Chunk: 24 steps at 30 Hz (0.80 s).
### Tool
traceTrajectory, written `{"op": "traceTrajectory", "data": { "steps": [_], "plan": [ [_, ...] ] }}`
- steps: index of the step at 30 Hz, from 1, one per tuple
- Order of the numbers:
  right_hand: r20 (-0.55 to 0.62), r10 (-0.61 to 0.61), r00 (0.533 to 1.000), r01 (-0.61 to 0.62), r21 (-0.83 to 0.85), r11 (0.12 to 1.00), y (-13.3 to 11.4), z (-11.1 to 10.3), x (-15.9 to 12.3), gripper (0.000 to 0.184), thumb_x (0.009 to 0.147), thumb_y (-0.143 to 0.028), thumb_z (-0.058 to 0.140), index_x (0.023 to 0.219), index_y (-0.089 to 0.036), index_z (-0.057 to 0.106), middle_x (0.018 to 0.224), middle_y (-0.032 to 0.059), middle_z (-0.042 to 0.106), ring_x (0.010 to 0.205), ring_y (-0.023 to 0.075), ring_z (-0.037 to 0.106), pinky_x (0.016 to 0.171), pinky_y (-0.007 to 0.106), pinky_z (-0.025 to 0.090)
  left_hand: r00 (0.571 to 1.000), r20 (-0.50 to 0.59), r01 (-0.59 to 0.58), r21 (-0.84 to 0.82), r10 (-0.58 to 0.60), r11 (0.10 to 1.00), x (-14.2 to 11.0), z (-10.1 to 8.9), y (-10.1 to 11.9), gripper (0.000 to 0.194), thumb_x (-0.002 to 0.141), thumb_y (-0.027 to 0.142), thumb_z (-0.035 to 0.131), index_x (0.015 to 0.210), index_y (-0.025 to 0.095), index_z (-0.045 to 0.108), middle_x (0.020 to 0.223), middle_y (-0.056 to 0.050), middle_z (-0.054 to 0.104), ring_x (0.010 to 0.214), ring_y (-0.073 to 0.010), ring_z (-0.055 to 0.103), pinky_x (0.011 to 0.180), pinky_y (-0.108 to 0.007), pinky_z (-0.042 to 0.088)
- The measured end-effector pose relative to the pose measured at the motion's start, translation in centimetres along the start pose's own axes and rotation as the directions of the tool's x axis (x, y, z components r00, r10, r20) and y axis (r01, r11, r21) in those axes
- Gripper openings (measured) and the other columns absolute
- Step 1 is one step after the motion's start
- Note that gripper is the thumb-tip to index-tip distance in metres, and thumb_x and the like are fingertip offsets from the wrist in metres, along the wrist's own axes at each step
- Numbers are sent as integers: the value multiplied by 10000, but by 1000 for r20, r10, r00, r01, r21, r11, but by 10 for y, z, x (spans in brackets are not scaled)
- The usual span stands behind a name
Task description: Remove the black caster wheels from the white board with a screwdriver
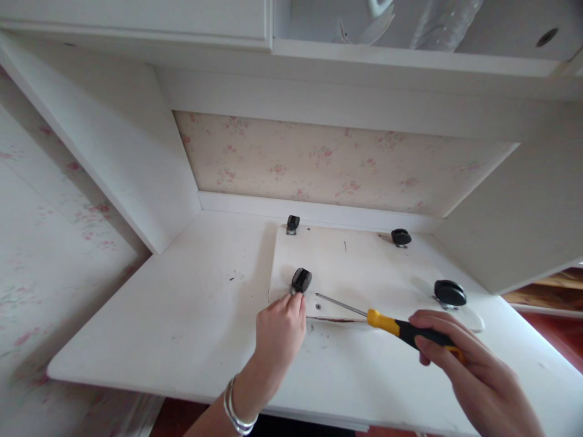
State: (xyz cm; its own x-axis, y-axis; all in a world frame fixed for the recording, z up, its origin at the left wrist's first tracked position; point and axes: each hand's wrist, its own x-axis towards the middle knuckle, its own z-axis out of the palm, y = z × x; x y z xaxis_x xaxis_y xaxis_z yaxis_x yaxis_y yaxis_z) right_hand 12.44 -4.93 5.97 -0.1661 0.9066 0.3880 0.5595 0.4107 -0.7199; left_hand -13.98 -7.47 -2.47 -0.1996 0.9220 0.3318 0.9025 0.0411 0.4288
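My right hand (460,358) is wrapped round the black and yellow handle of a screwdriver (387,322). Its thin metal shaft points left, and the tip is over a white board (350,267), just right of the near-left caster wheel (301,280). My left hand (281,321) is closed at the base of that black caster, with its fingertips partly hidden. Other casters stand wheel-up on the board: one at the far left (293,223), one at the far right (401,237) and one at the near right (450,293). A small round hole or fastener (318,307) shows near the screwdriver tip.
The board lies on a white desktop (200,328) with dark specks and a cracked board edge nearby. White side panels (104,145) rise left and right. Overhead, a shelf (410,64) holds clear plastic wrapping (444,24). Floral wallpaper (319,161) covers the back.
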Motion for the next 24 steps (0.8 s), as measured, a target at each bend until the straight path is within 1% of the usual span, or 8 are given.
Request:
{"op": "traceTrajectory", "data": {
  "steps": [4,7,11,13,15,18,21,24],
  "plan": [
    [11,-19,1000,19,23,1000,-5,5,2,191,828,-436,657,890,-272,733,913,33,691,638,147,631,517,210,544,1000,12,9,-18,-9,1000,0,1,0,366,1012,318,373,889,227,705,779,-88,734,657,-206,650,542,-300,345],
    [9,-19,1000,19,29,999,-6,6,3,188,838,-431,652,904,-272,727,966,36,683,674,153,641,536,215,555,1000,1,-3,-25,3,1000,-5,0,1,374,1019,324,363,902,231,705,760,-75,728,664,-200,658,560,-301,373],
    [-13,-38,999,38,30,999,-8,5,3,169,851,-413,647,925,-279,719,979,29,679,654,144,630,538,221,557,999,-49,-27,-65,24,997,-19,-11,-8,341,1016,334,388,1033,231,713,789,-67,744,671,-181,673,629,-290,446],
    [-20,-61,998,61,25,998,-11,5,2,157,860,-399,645,941,-282,710,999,29,678,655,144,631,531,226,552,997,-75,-16,-56,12,998,-25,-18,-21,327,1010,343,409,1057,241,715,795,-60,753,680,-177,683,660,-282,468],
    [-24,-92,995,92,3,996,-16,7,1,135,863,-372,652,953,-281,694,1024,33,678,696,156,646,538,233,547,995,-96,4,-9,-4,1000,-28,-23,-40,320,1006,348,421,1052,244,720,809,-52,761,696,-177,694,673,-278,475],
    [-35,-212,977,210,-45,977,-30,15,4,88,860,-305,668,942,-274,656,995,38,688,795,184,668,625,262,558,995,-98,29,92,-20,995,-25,-25,-77,323,1007,326,419,1052,222,721,897,-61,773,734,-182,704,680,-279,469],
    [7,-381,925,380,-92,920,-49,27,14,82,861,-229,660,928,-264,628,930,36,699,820,188,682,702,287,556,996,-58,74,177,-64,981,-17,-22,-111,304,997,289,428,1041,226,722,931,-59,772,747,-190,707,633,-279,445],
    [83,-508,858,514,-121,849,-70,40,28,121,865,-186,645,967,-245,616,891,23,694,772,159,682,669,264,540,996,8,87,223,-91,971,-7,-17,-132,310,999,292,414,1018,229,717,958,-63,770,775,-190,706,623,-270,431]
  ]
}}
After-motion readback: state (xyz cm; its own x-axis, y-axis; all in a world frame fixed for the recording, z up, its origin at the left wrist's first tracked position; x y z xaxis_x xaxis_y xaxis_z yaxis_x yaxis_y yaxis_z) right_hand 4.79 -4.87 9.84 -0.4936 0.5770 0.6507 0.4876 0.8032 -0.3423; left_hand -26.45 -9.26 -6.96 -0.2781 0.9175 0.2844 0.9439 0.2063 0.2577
